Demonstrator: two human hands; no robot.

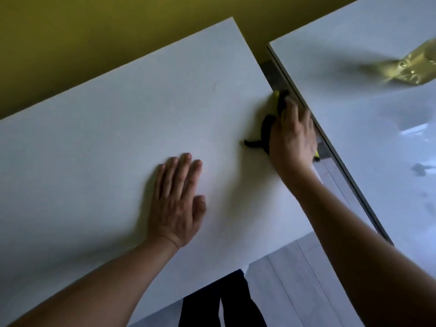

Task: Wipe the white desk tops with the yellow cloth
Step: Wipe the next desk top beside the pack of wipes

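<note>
My left hand [177, 199] lies flat on the left white desk top [118, 119], fingers straight and spread, holding nothing. My right hand [292, 138] presses the cloth [266, 131] down at this desk's right edge, fingers stretched out over it. The cloth looks mostly dark in shadow, with yellow showing at its far end and by my wrist; most of it is hidden under the hand. A second white desk top [377, 128], glossy, stands to the right across a narrow gap.
A blurred, clear yellowish object [410, 69] sits on the right desk near the frame's edge. Grey floor [295, 279] shows in the gap and below the desks. A yellow-green wall [94, 31] runs behind. My dark trousers [226, 303] are at the bottom.
</note>
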